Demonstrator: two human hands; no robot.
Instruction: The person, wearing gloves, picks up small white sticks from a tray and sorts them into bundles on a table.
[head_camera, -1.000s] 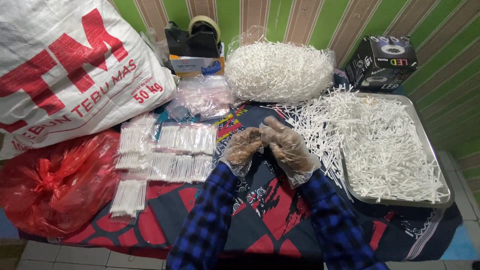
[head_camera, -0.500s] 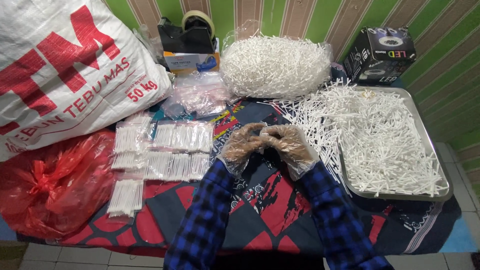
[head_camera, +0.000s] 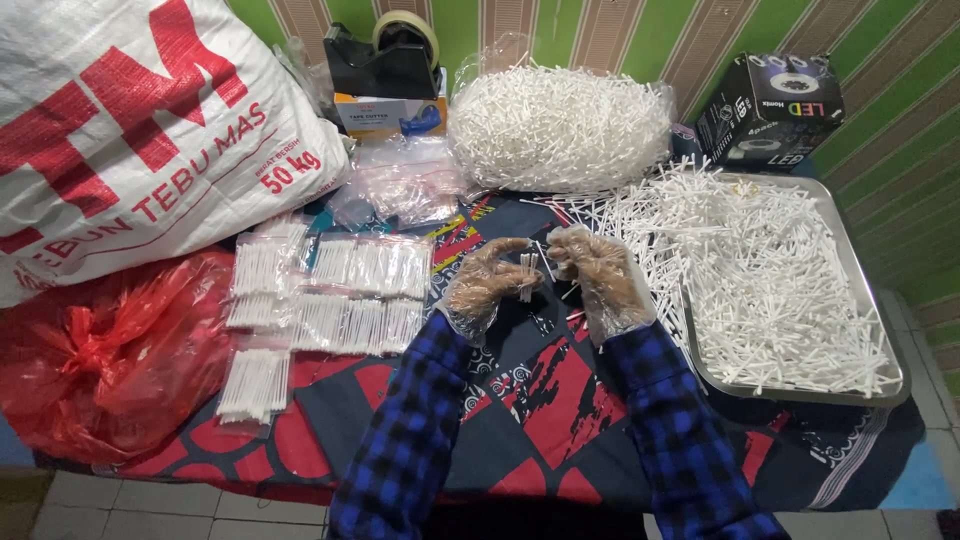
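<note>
In the head view, your left hand (head_camera: 483, 283) pinches a small bundle of white sticks (head_camera: 526, 274) upright between thumb and fingers, just above the patterned cloth of the worktop (head_camera: 540, 400), while your right hand (head_camera: 598, 277) sits just beside it with the fingers curled loosely inward; you cannot tell from here whether that grip closes on any sticks of its own. Both hands wear thin, crinkled clear plastic gloves, which will likely slide on such smooth, slim sticks, so keep the left pinch firm but low on the bundle and use the right fingertips to tap the ends level, holding the bundle over the cloth and not the tray so strays stay easy to find. To your right the metal tray (head_camera: 880, 330) is heaped with loose sticks (head_camera: 770, 270), thin, stiff and matte white, spilling over its near-left edge onto the cloth. Behind your hands a clear bag of sticks (head_camera: 560, 125) bulges, soft-walled and glossy. To your left lie flat filled packets (head_camera: 345, 290), neat and rectangular, near a crumpled red plastic bag (head_camera: 100, 360) and a coarse woven white sack (head_camera: 130, 130); a tape dispenser (head_camera: 385, 60) and a black box (head_camera: 770, 110) stand at the back
</note>
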